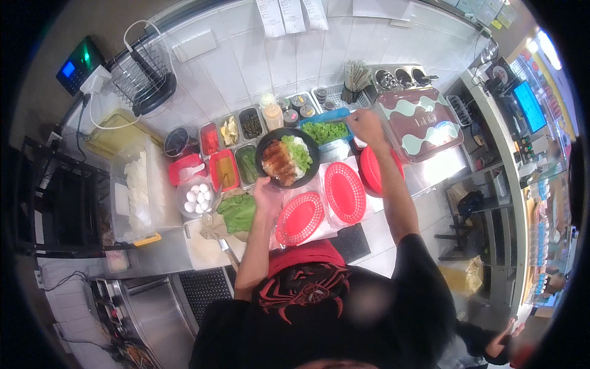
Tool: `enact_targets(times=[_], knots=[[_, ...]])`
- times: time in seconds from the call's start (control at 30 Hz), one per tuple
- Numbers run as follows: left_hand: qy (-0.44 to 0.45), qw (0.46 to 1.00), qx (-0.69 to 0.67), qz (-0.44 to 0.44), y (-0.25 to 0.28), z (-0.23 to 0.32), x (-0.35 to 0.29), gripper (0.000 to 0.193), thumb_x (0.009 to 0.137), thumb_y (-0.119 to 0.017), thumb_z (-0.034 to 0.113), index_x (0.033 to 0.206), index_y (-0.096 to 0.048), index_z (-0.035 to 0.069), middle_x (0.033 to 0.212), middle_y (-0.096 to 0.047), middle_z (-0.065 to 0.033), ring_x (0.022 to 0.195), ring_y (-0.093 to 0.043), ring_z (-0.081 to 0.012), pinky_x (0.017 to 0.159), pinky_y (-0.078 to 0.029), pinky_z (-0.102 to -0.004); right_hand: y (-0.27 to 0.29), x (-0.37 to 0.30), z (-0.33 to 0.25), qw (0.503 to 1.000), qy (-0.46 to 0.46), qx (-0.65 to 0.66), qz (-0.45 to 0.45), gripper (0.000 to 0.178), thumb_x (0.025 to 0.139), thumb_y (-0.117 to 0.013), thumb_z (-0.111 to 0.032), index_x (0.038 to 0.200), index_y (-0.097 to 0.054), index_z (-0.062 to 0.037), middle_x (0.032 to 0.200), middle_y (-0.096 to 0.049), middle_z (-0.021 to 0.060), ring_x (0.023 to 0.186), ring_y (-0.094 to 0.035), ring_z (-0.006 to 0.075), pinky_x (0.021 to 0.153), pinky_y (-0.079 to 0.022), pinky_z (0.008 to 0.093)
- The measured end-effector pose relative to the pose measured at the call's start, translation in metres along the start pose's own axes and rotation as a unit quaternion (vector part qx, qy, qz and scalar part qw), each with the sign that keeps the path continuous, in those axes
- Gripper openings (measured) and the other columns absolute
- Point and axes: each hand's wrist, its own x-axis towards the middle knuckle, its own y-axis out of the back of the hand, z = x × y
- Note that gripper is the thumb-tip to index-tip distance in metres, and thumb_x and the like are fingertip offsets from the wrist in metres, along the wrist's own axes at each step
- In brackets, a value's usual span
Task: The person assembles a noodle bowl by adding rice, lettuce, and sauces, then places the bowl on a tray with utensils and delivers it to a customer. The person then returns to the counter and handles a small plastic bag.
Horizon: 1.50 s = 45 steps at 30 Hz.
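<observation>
My left hand (267, 195) grips the near rim of a black bowl (265, 146) that holds sliced browned meat, white rice and shredded green lettuce. My right hand (367, 126) reaches out over a blue tub of chopped green lettuce (324, 131) and holds a thin utensil (342, 119) whose end points into the tub. The bowl hangs just above the row of small topping containers (241, 142), left of the tub.
Two red oval baskets (299, 218) (345, 191) lie on white paper in front of me, a third red one (372, 169) under my right arm. Lettuce leaves (237, 212), a bowl of eggs (196, 197), a brown wavy-patterned tray (418, 122) and sauce bottles (271, 113) surround them. Another person's hand (501, 341) shows at lower right.
</observation>
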Motion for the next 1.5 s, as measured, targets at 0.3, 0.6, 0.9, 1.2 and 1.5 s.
enact_targets(times=[0.3, 0.6, 0.9, 1.2, 1.5], knots=[[-0.012, 0.997, 0.025, 0.070, 0.031, 0.011, -0.014, 0.066, 0.085, -0.061, 0.033, 0.145, -0.052, 0.006, 0.142, -0.060, -0.0123, 0.126, -0.059, -0.0308, 0.101, -0.050, -0.0507, -0.104, 0.009, 0.040, 0.999, -0.023, -0.019, -0.042, 0.031, 0.085, -0.069, -0.029, 0.088, -0.077, 0.0012, 0.092, -0.074, 0.0274, 0.090, -0.073, 0.0451, 0.086, -0.058, 0.0516], [0.003, 0.999, 0.004, 0.039, 0.018, 0.000, 0.001, 0.066, 0.086, -0.062, 0.032, 0.145, -0.052, 0.006, 0.143, -0.061, -0.0130, 0.128, -0.059, -0.0317, 0.103, -0.051, -0.0486, 0.010, -0.002, 0.010, 0.996, -0.016, 0.064, 0.067, 0.033, 0.087, -0.070, -0.028, 0.100, -0.079, 0.0005, 0.092, -0.076, 0.0262, 0.089, -0.075, 0.0421, 0.085, -0.059, 0.0466], [0.027, 0.999, 0.006, 0.018, -0.012, -0.007, 0.012, 0.061, 0.088, -0.060, 0.031, 0.141, -0.055, 0.001, 0.139, -0.063, -0.0167, 0.129, -0.059, -0.0310, 0.112, -0.046, -0.0525, 0.107, -0.052, -0.067, 0.981, 0.043, 0.170, 0.087, 0.032, 0.091, -0.071, -0.025, 0.104, -0.077, 0.0042, 0.083, -0.077, 0.0176, 0.074, -0.073, 0.0206, 0.072, -0.057, 0.0356], [0.034, 0.999, 0.015, -0.003, -0.026, -0.002, 0.001, 0.065, 0.088, -0.058, 0.032, 0.144, -0.054, 0.000, 0.140, -0.063, -0.0175, 0.128, -0.060, -0.0320, 0.112, -0.046, -0.0504, 0.102, -0.096, -0.094, 0.974, 0.006, 0.228, 0.000, 0.028, 0.091, -0.073, -0.020, 0.101, -0.077, 0.0057, 0.080, -0.076, 0.0151, 0.069, -0.070, 0.0166, 0.065, -0.056, 0.0341], [0.051, 0.998, 0.018, -0.032, -0.037, 0.007, -0.015, 0.070, 0.086, -0.055, 0.033, 0.147, -0.051, -0.001, 0.145, -0.061, -0.0190, 0.133, -0.059, -0.0336, 0.115, -0.044, -0.0500, 0.064, -0.093, -0.102, 0.980, 0.051, 0.189, -0.017, 0.029, 0.091, -0.073, -0.017, 0.107, -0.072, 0.0072, 0.097, -0.074, 0.0230, 0.087, -0.076, 0.0316, 0.076, -0.059, 0.0399]])
